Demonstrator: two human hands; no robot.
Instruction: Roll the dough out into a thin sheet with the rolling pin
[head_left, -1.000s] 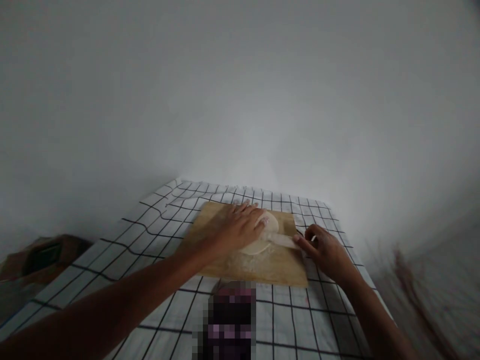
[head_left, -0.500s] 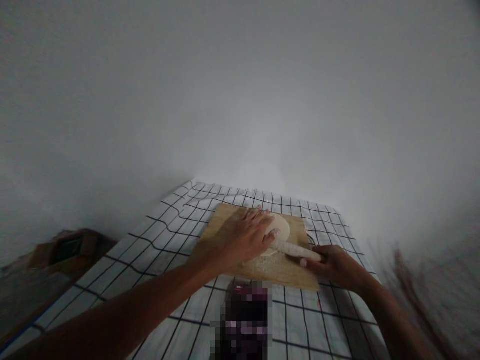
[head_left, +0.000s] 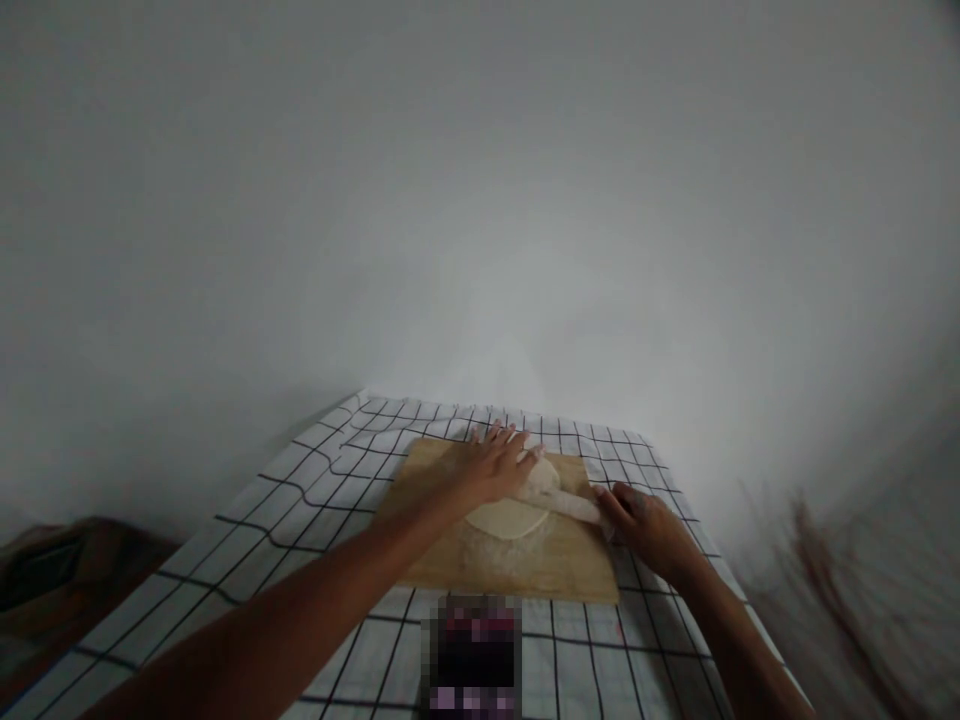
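Note:
A round, flat sheet of dough (head_left: 510, 520) lies on a wooden board (head_left: 559, 580) dusted with flour. Across the dough rests a floury rolling pin (head_left: 571, 504). My right hand (head_left: 637, 520) is closed around the pin's right end, by the board's right edge. With fingers stretched out and spread, my left hand (head_left: 501, 465) lies over the pin's left part and the far side of the dough. The left hand hides the pin's left end and part of the dough.
The board stands on a table with a white, black-checked cloth (head_left: 300, 590). A dark, blurred-out object (head_left: 476, 655) sits at the near edge. Pale walls (head_left: 480, 200) rise behind. Blurred twigs (head_left: 817, 560) stand at right, and a box (head_left: 60, 575) is at lower left.
Both hands and the rolling pin have moved away over the board, towards the dough's far side. The dough's near part now shows. The whole view has shifted slightly.

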